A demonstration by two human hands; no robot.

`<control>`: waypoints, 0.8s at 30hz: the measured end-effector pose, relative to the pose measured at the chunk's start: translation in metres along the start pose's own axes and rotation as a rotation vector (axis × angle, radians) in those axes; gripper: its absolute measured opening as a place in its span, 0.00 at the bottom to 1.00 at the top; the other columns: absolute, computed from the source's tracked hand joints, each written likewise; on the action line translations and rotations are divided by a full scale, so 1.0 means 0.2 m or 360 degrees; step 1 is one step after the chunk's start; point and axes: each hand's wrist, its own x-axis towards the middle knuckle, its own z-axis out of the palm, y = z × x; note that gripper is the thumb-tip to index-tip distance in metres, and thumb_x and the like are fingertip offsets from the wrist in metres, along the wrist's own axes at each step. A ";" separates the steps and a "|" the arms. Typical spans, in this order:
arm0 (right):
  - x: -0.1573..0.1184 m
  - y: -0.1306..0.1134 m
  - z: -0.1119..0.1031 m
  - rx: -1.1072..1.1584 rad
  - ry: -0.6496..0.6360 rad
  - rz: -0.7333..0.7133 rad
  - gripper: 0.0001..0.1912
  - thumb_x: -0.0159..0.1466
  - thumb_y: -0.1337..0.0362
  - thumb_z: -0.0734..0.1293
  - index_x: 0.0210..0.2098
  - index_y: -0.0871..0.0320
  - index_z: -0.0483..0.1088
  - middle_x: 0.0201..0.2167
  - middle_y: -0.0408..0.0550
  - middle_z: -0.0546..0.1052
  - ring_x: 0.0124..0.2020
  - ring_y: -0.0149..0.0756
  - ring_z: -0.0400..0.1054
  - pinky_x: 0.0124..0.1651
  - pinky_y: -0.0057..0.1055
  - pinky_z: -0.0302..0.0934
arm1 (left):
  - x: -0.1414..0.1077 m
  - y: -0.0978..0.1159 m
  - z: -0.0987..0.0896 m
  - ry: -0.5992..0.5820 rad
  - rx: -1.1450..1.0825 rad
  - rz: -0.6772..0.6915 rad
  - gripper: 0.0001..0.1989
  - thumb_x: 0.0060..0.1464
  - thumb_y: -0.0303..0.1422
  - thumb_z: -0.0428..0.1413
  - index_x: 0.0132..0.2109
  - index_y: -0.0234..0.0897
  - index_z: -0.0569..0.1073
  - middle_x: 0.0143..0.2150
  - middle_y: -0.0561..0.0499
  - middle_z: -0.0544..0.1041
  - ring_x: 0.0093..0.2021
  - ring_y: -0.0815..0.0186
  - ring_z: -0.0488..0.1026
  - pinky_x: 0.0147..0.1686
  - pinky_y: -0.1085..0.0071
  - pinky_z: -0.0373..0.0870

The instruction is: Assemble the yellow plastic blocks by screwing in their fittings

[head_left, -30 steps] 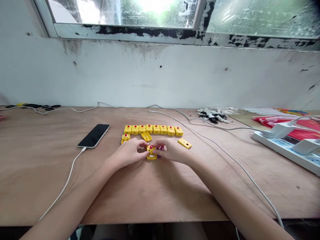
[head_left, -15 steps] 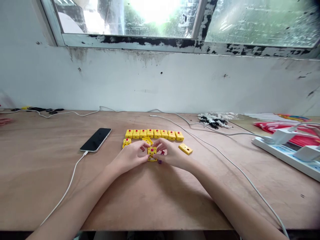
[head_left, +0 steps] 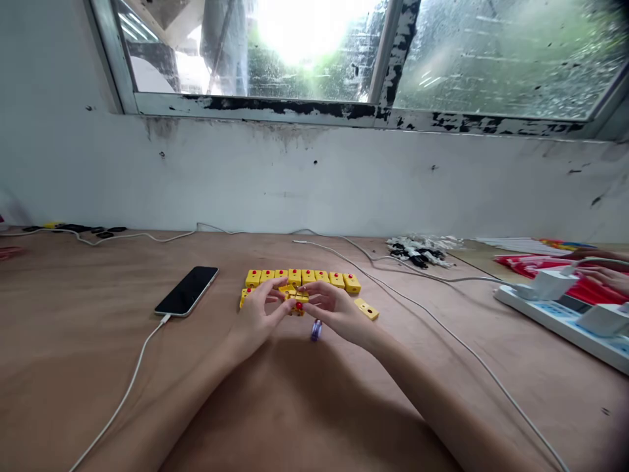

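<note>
Between my two hands is a small yellow plastic block with a red knob, pinched at its sides by the fingertips. My left hand grips it from the left and my right hand from the right. Just behind it, another yellow piece is partly hidden by my fingers. A small purple part lies on the table below my right hand. Right of that hand rests a flat yellow cover with holes. One more yellow block peeks out beside my left hand.
Several yellow blocks with red knobs form a row behind my hands. A phone on a white cable lies to the left. At right are a power strip, black and white parts and another person's hand.
The held block has tipped so that its red knob now faces me. The head view has tilted up slightly, and the purple part shows more fully below my right hand.
</note>
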 end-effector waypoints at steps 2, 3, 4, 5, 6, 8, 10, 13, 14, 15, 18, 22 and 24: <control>0.00 0.00 0.01 -0.0023 0.0006 -0.0022 0.15 0.58 0.57 0.67 0.43 0.55 0.67 0.44 0.49 0.74 0.43 0.36 0.71 0.46 0.38 0.67 | 0.00 0.01 -0.01 -0.0089 0.0020 -0.0038 0.12 0.56 0.39 0.53 0.44 0.38 0.72 0.42 0.48 0.78 0.38 0.62 0.76 0.41 0.66 0.74; -0.01 0.00 0.01 -0.0044 0.0014 -0.0024 0.15 0.59 0.57 0.67 0.44 0.55 0.67 0.43 0.49 0.74 0.43 0.36 0.71 0.47 0.38 0.67 | 0.00 0.01 -0.02 -0.0119 0.0053 -0.0033 0.12 0.56 0.40 0.52 0.43 0.38 0.72 0.40 0.48 0.78 0.38 0.62 0.76 0.41 0.66 0.73; -0.01 0.00 0.01 -0.0070 0.0027 -0.0023 0.15 0.59 0.57 0.66 0.44 0.55 0.67 0.43 0.49 0.74 0.43 0.36 0.71 0.47 0.38 0.67 | 0.00 0.00 -0.02 -0.0131 0.0095 -0.0021 0.12 0.57 0.40 0.51 0.42 0.38 0.71 0.40 0.48 0.78 0.38 0.62 0.76 0.41 0.65 0.73; -0.01 -0.01 0.02 -0.0104 0.0038 -0.0021 0.15 0.60 0.57 0.66 0.45 0.55 0.67 0.42 0.49 0.75 0.43 0.36 0.71 0.47 0.38 0.67 | 0.00 0.00 -0.02 -0.0129 0.0137 -0.0007 0.12 0.58 0.40 0.50 0.42 0.38 0.71 0.41 0.48 0.77 0.39 0.61 0.75 0.41 0.65 0.72; -0.01 -0.01 0.02 -0.0139 0.0045 -0.0023 0.15 0.61 0.56 0.65 0.45 0.56 0.67 0.41 0.49 0.75 0.43 0.36 0.71 0.47 0.38 0.66 | -0.01 0.00 -0.02 -0.0131 0.0173 0.0003 0.12 0.59 0.40 0.49 0.43 0.38 0.70 0.42 0.48 0.77 0.40 0.61 0.75 0.41 0.65 0.72; -0.01 -0.02 0.03 -0.0209 0.0057 -0.0041 0.14 0.62 0.56 0.63 0.43 0.57 0.68 0.40 0.50 0.76 0.42 0.36 0.71 0.46 0.37 0.66 | -0.02 -0.01 -0.02 -0.0155 0.0204 0.0013 0.13 0.60 0.41 0.46 0.45 0.38 0.68 0.44 0.46 0.76 0.42 0.60 0.74 0.42 0.64 0.71; -0.02 -0.03 0.05 -0.0257 0.0075 -0.0068 0.12 0.62 0.56 0.62 0.41 0.58 0.68 0.39 0.50 0.76 0.40 0.36 0.72 0.43 0.36 0.67 | -0.02 -0.01 -0.01 -0.0195 0.0184 0.0019 0.15 0.62 0.41 0.44 0.47 0.37 0.66 0.46 0.45 0.75 0.43 0.60 0.74 0.42 0.64 0.71; -0.02 -0.04 0.07 -0.0300 0.0130 -0.0086 0.11 0.63 0.58 0.62 0.41 0.57 0.67 0.36 0.49 0.76 0.38 0.35 0.72 0.40 0.34 0.67 | -0.03 0.01 -0.01 -0.0221 0.0167 0.0025 0.16 0.62 0.41 0.42 0.49 0.37 0.64 0.46 0.44 0.74 0.43 0.60 0.73 0.43 0.64 0.70; -0.03 -0.05 0.07 -0.0315 0.0145 -0.0083 0.11 0.63 0.58 0.62 0.41 0.57 0.66 0.36 0.49 0.76 0.38 0.35 0.72 0.40 0.34 0.67 | -0.03 0.01 -0.01 -0.0225 0.0170 0.0025 0.16 0.62 0.41 0.42 0.49 0.37 0.64 0.46 0.44 0.74 0.43 0.60 0.73 0.43 0.64 0.70; -0.03 -0.05 0.08 -0.0332 0.0156 -0.0078 0.11 0.63 0.59 0.62 0.41 0.57 0.66 0.36 0.49 0.76 0.38 0.35 0.72 0.40 0.33 0.67 | -0.03 0.01 -0.01 -0.0226 0.0172 0.0025 0.15 0.62 0.41 0.42 0.49 0.37 0.64 0.46 0.44 0.73 0.43 0.60 0.73 0.42 0.64 0.70; -0.04 -0.08 0.09 -0.0398 0.0168 -0.0059 0.10 0.63 0.59 0.61 0.41 0.57 0.66 0.36 0.48 0.76 0.38 0.34 0.72 0.39 0.31 0.67 | -0.03 0.00 -0.01 -0.0223 0.0178 0.0026 0.15 0.63 0.41 0.42 0.49 0.37 0.63 0.44 0.44 0.74 0.41 0.60 0.74 0.41 0.64 0.70; -0.04 -0.10 0.09 -0.0424 0.0116 -0.0036 0.10 0.64 0.58 0.59 0.41 0.57 0.65 0.33 0.47 0.75 0.36 0.34 0.71 0.36 0.30 0.66 | -0.03 0.00 -0.01 -0.0201 0.0209 0.0049 0.14 0.63 0.41 0.42 0.49 0.39 0.63 0.44 0.44 0.74 0.41 0.60 0.73 0.41 0.64 0.70; -0.05 -0.10 0.09 -0.0410 0.0114 -0.0040 0.09 0.64 0.58 0.59 0.40 0.56 0.65 0.34 0.46 0.75 0.36 0.33 0.71 0.36 0.29 0.66 | -0.04 0.01 -0.01 -0.0203 0.0192 0.0050 0.14 0.63 0.41 0.42 0.49 0.39 0.62 0.43 0.45 0.74 0.41 0.60 0.73 0.41 0.64 0.70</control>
